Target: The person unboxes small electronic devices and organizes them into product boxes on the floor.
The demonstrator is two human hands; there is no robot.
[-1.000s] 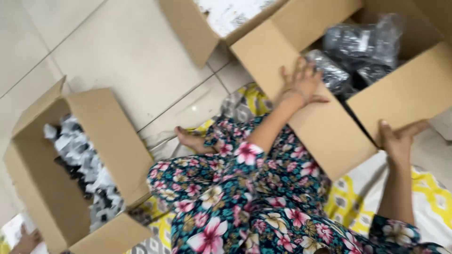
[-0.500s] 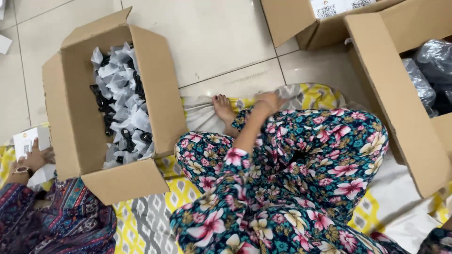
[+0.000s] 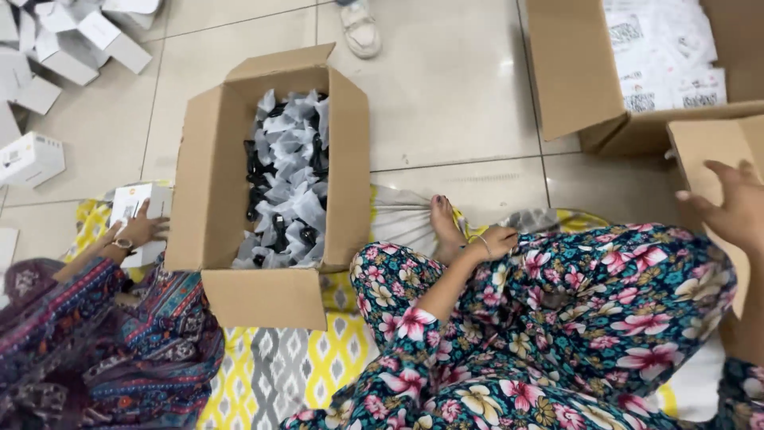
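I sit cross-legged in floral trousers on a patterned mat. My left hand rests loosely on my shin beside my bare foot and holds nothing. My right hand lies with fingers spread on the flap of a cardboard box at the right edge. An open cardboard box in front of me, to the left, is full of black items in clear bags.
Another person sits at the left in patterned clothes, one hand on a small white box. Several more white boxes lie on the tiled floor at top left. A box with white packets stands top right. A shoe shows at the top.
The view has swung left from the right-hand box to the box of bagged items. My left hand left that right-hand box and came down onto my leg by the foot.
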